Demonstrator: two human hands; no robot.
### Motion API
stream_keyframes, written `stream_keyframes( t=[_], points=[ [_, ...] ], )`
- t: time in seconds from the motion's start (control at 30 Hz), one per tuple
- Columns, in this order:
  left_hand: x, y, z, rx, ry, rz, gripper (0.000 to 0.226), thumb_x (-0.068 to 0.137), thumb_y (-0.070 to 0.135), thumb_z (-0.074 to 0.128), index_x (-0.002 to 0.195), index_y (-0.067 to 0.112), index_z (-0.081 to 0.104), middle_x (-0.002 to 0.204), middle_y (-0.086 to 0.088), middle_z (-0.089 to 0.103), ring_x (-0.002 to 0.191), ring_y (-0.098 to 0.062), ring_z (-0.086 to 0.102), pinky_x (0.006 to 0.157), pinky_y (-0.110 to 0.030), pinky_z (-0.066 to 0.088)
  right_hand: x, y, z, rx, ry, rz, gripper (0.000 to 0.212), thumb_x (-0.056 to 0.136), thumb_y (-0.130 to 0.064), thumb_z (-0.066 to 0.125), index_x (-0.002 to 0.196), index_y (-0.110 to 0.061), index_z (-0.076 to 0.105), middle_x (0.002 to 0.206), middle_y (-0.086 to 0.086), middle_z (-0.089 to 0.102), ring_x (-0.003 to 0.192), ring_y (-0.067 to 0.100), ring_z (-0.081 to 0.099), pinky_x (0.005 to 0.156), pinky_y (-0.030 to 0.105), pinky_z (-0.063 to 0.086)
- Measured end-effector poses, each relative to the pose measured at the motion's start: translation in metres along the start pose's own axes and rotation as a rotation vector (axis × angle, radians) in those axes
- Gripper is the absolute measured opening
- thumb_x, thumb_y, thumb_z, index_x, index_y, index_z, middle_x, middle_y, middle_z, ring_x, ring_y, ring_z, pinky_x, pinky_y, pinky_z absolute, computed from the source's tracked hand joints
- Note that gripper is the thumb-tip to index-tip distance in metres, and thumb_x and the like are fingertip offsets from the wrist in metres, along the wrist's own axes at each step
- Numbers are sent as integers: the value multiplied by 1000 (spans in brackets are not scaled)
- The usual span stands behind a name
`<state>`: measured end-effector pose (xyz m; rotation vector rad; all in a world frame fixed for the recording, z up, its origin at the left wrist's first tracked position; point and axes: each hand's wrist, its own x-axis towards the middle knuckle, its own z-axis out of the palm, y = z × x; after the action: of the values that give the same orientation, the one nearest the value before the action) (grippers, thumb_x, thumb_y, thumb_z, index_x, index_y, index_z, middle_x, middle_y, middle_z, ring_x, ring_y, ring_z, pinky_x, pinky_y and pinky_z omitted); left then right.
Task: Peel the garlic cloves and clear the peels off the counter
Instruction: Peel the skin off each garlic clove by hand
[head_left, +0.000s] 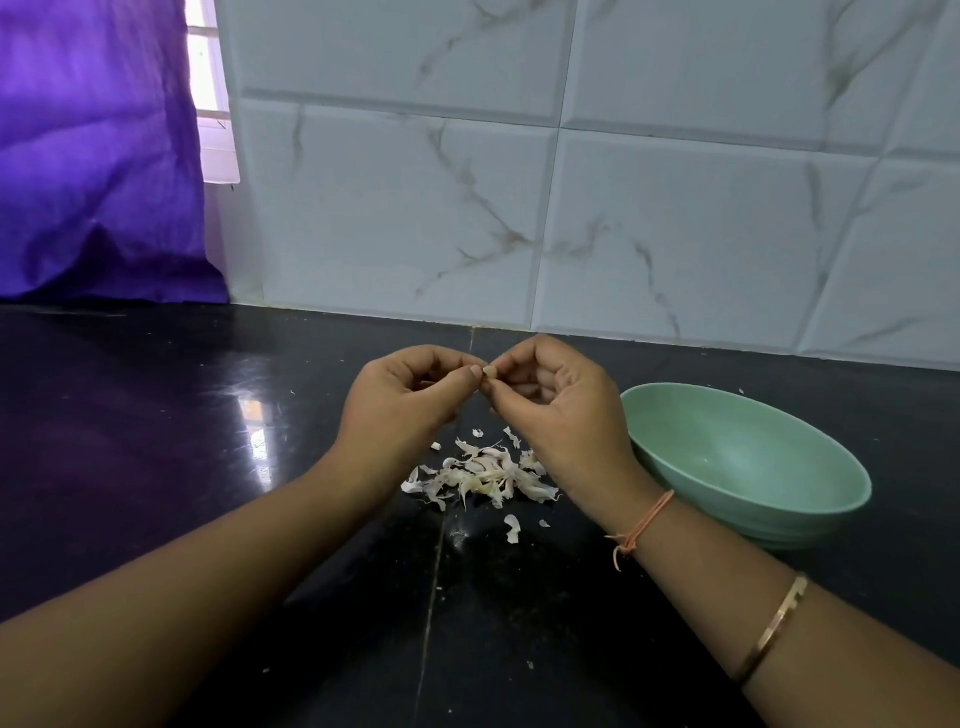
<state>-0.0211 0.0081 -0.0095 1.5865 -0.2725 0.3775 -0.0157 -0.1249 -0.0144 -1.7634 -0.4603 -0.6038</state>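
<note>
Garlic clove (488, 372) held above the counter (156, 441), pinched between both hands: left hand (410, 400) fingertips on one end, right hand (561, 410) fingers curled round the other. Peels (483, 475) piled on the counter directly below. Green bowl (748, 462) just right of the pile, beside the right wrist.

Reaches in from the lower corners with the left forearm (182, 582) and the right forearm (779, 623), both bare and angled toward the middle. Holds the left hand (405, 400) and the right hand (561, 415) raised, backs toward the camera, fingertips meeting. Pinches a garlic clove (488, 371) between left thumb and forefinger, and grips it from the other side with right thumb and forefinger. Curls the other fingers in toward the palms.
</note>
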Motion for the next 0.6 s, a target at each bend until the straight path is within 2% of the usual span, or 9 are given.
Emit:
stream_keyframes(
  t=[0.17,0.27,0.47,0.6],
  points=[
    [0,1,-1,26,0,11,11,81,16,68,71,22,72,89,-24,68,72,-15,55,71,-32,48,1,1,-2,-62,7,-42,15,79,-2,69,76,-16,67,76,-6,70,68,1,65,71,18,54],
    [0,2,-1,55,3,28,9,79,17,70,72,22,73,86,-21,70,71,-15,57,71,-35,49,1,2,-2,-99,27,-71,13,79,0,68,76,-12,67,76,-9,69,70,3,66,72,20,56],
    [0,1,-1,89,4,65,6,78,17,71,74,21,73,80,-14,72,70,-13,58,72,-39,53,0,2,-3,-174,43,-128,8,80,-1,68,77,-8,69,74,-9,68,72,3,67,68,15,55],
    [1,1,-2,103,-8,80,8,77,16,72,73,22,73,71,5,73,61,2,60,64,-21,51,0,2,-2,-229,54,-164,8,79,-1,69,76,-9,70,75,-11,67,73,1,66,66,14,54]
  ],
)
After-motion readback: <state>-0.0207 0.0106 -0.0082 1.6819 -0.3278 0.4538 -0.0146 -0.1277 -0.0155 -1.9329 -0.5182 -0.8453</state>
